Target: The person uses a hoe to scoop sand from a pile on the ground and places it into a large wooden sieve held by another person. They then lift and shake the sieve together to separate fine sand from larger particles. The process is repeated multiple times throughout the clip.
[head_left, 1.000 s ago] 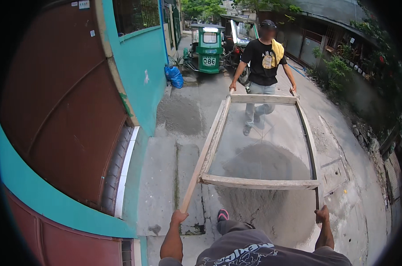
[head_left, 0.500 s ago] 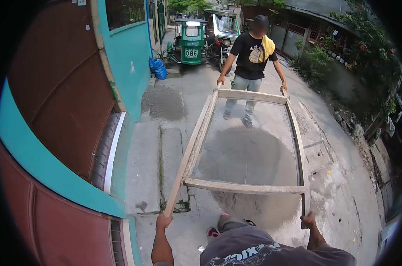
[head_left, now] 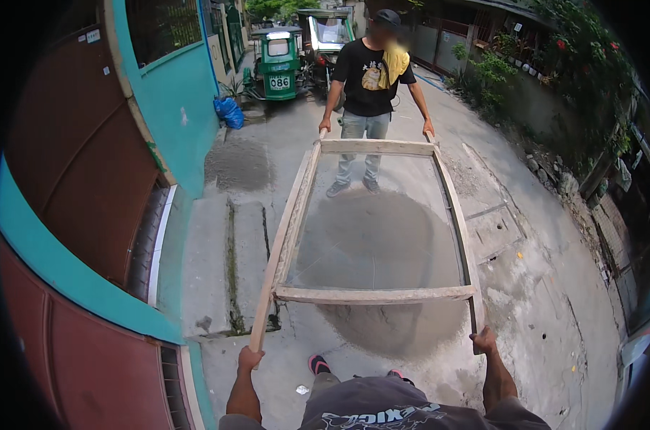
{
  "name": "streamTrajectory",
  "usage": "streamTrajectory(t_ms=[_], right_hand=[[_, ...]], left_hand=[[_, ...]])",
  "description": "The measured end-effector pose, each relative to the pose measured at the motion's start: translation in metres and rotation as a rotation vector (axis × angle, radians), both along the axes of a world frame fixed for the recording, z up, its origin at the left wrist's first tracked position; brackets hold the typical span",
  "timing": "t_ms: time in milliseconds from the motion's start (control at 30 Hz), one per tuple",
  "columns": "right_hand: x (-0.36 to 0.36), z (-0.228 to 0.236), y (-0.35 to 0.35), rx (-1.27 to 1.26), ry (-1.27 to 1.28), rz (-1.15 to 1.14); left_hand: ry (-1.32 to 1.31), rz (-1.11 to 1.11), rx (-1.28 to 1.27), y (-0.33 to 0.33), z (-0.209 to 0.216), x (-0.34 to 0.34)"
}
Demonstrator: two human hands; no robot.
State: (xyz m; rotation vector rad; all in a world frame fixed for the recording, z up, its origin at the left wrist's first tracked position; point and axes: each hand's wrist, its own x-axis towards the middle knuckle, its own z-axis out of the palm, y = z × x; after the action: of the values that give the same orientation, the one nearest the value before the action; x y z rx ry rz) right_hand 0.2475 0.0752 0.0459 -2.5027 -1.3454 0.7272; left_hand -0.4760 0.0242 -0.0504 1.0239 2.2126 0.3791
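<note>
A large wooden-framed sand sieve (head_left: 375, 294) with see-through mesh is held level above a round pile of grey sand (head_left: 389, 333). My left hand (head_left: 249, 357) is closed round the end of its left wooden handle. On the other side, my right hand (head_left: 484, 340) grips the near end of the right handle. A co-worker (head_left: 368, 75) in a black shirt faces me and holds the two far handle ends, one in each hand. Sand shows through the mesh, with no heap lying on it.
Concrete steps (head_left: 206, 265) and a teal wall (head_left: 171, 107) run along the left. Behind the co-worker stand a green tricycle cab (head_left: 278, 64) and another vehicle (head_left: 332, 32). A blue bag (head_left: 229, 112) sits by the wall. Plants (head_left: 493, 68) line the right side.
The whole view has shifted, so the sieve and co-worker appear further left. The co-worker's feet now stand side by side. Both my shoes now show, and my grip stays on the handles.
</note>
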Motion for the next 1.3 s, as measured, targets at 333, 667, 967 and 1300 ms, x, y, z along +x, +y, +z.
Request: streamTrajectory(t_ms=[333,667,967,1300], right_hand=[[0.142,-0.027,0.054,0.119,0.009,0.177],[0.217,-0.096,-0.007,0.146,0.153,0.197],[0.256,-0.158,-0.026,0.089,0.246,-0.007],[0.283,-0.243,0.071,-0.027,0.05,0.032]], left_hand=[[-0.073,0.15,0.066,-0.06,0.011,0.15],[-0.14,0.2,-0.012,-0.106,-0.006,0.213],[-0.325,0.272,-0.143,-0.128,-0.067,0.268],[-0.39,0.296,-0.049,-0.074,-0.163,0.311]])
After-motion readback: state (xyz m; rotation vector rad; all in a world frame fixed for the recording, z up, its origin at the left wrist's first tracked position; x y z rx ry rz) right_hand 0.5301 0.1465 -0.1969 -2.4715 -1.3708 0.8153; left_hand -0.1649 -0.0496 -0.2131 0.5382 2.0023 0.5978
